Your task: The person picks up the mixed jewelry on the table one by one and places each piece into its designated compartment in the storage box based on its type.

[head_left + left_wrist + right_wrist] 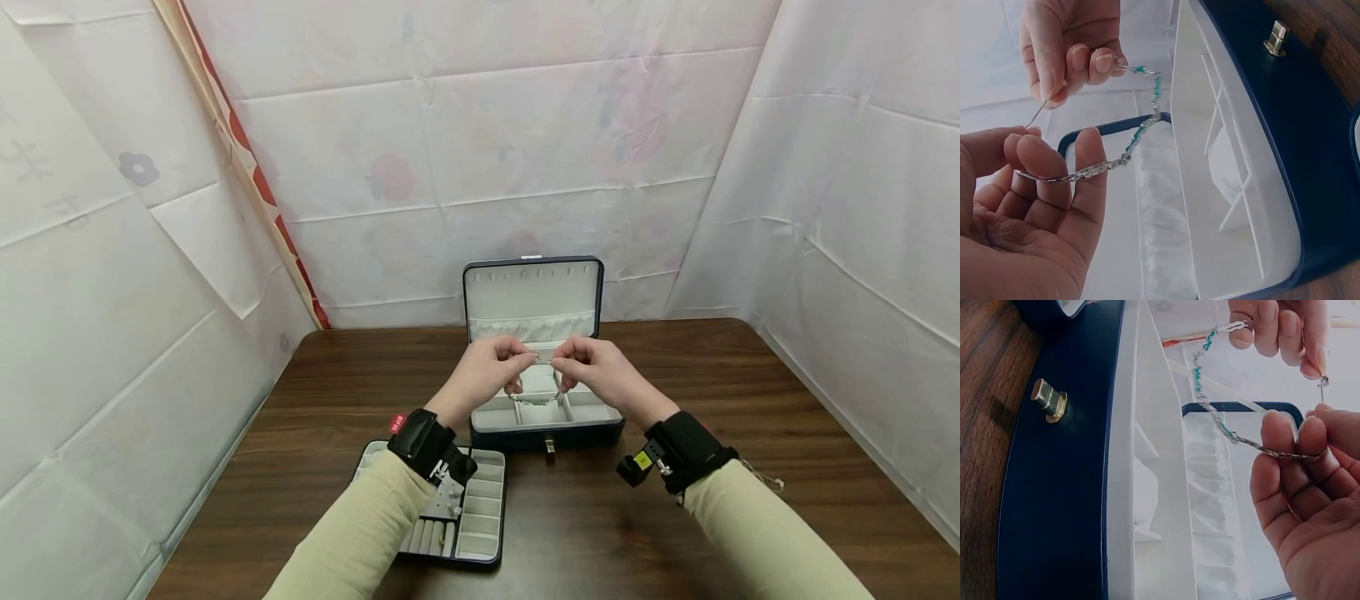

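Observation:
Both hands hold a thin silver bracelet with green sections, raised over the open jewelry box. My left hand pinches one end between thumb and forefinger. The other end is pinched by my right hand, fingertips facing the left hand's. A short gap lies between the two pinched ends; in the right wrist view a small clasp shows at the left fingertips. Below the hands, the bracelet's middle hangs in a loop, passing over the lower fingers of each hand. White dividers line the box.
A tray with small compartments, ring rolls and a stud panel lies front left, partly under the left sleeve. The box lid stands upright at the back. A gold latch sticks out from the box front.

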The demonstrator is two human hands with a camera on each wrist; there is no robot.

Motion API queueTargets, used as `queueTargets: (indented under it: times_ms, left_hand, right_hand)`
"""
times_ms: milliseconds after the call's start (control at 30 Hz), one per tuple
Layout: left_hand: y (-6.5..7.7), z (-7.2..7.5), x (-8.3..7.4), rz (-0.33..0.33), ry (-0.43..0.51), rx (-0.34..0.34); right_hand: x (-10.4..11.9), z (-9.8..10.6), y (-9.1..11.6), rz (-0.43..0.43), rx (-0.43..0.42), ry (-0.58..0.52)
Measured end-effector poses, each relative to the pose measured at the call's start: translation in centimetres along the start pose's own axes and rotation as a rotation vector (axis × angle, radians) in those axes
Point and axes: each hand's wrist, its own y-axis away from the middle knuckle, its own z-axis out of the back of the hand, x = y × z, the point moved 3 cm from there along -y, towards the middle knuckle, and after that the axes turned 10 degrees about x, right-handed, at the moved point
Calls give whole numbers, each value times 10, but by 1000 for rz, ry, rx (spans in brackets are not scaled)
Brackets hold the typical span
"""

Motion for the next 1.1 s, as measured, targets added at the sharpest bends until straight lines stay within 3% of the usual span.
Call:
queueTargets:
  times_ms: [300,533,1100]
  left_hand:
    - [-4,5,5,-11,-96,-40]
    - [-10,12,9,-15,-217,-106]
    - [-30,31,7,-23,-381,-219]
  right_hand:
    - [-2,6,-6,-11,-11,34]
    - [3,6,-15,0,-26,132]
    - [19,5,-47,28,-150,330]
